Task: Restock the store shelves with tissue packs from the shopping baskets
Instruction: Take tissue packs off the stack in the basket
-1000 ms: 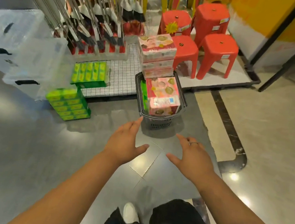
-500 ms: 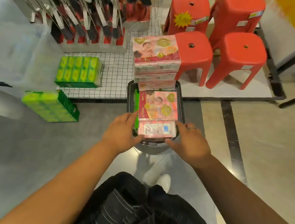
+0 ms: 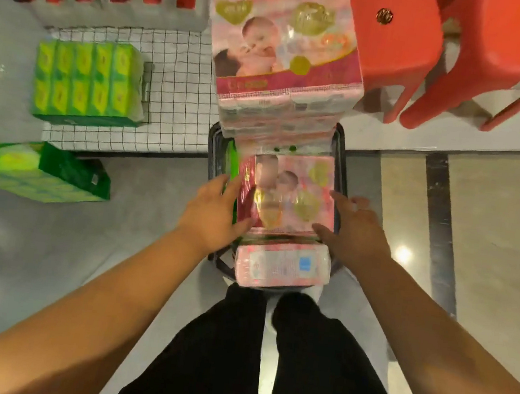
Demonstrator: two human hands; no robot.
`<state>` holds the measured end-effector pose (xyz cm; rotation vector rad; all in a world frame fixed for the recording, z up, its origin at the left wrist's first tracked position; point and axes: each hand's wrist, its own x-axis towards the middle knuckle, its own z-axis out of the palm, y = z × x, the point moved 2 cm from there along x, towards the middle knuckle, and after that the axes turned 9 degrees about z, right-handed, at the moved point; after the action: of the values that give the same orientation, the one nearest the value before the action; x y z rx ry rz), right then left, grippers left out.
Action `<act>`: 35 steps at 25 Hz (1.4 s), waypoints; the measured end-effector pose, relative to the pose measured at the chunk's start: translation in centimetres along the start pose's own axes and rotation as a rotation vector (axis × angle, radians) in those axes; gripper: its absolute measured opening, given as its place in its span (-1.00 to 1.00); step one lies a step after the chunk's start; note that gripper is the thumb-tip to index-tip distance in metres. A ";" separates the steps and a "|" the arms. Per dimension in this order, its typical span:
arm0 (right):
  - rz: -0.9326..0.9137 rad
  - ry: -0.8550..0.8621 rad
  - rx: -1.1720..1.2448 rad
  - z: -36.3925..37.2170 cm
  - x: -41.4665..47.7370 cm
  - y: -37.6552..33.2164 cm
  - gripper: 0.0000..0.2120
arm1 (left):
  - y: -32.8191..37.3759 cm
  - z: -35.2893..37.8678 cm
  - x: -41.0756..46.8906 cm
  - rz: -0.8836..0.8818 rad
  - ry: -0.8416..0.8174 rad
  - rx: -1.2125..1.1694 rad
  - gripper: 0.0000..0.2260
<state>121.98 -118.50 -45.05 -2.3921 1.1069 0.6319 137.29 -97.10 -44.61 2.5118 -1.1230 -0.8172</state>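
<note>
Bending over the dark shopping basket (image 3: 342, 164), the person clasped a pink tissue pack (image 3: 288, 193) from both sides. The left hand (image 3: 215, 211) lay along the pack's left edge, thumb hooked round its near corner. The right hand (image 3: 355, 227) gripped the right edge, fingers spread and thumb reaching onto the near edge. The pack sat on top of the basket's load, beside a green pack (image 3: 233, 164) wedged at the left wall. A second pink pack (image 3: 283, 266) lay across the basket's near rim. Behind the basket stood a stack of pink packs (image 3: 285, 47), next to red stools (image 3: 397, 34). Green tissue packs (image 3: 87, 80) rested on the grid-lined platform (image 3: 173, 89).
</note>
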 end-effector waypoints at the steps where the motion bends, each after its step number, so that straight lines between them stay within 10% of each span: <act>1: 0.003 0.003 0.007 1.5 2.1 0.3 -0.30 | -1.3 1.6 1.7 -0.013 -0.009 -0.003 -0.19; 11: -0.068 0.084 0.115 12.3 18.3 5.6 -0.25 | -12.8 14.5 11.4 -0.141 0.185 0.090 -0.16; 21: -0.163 -0.026 0.385 12.4 19.7 6.7 -0.18 | -14.0 15.0 12.5 -0.386 0.190 -0.501 0.05; 35: -0.226 -0.045 0.503 13.1 22.2 8.0 -0.20 | -14.3 14.8 13.0 -0.355 0.328 -0.503 -0.24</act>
<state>125.63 -129.09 -69.52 -2.0131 0.8373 0.2843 144.00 -97.60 -67.97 2.3119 -0.3153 -0.6330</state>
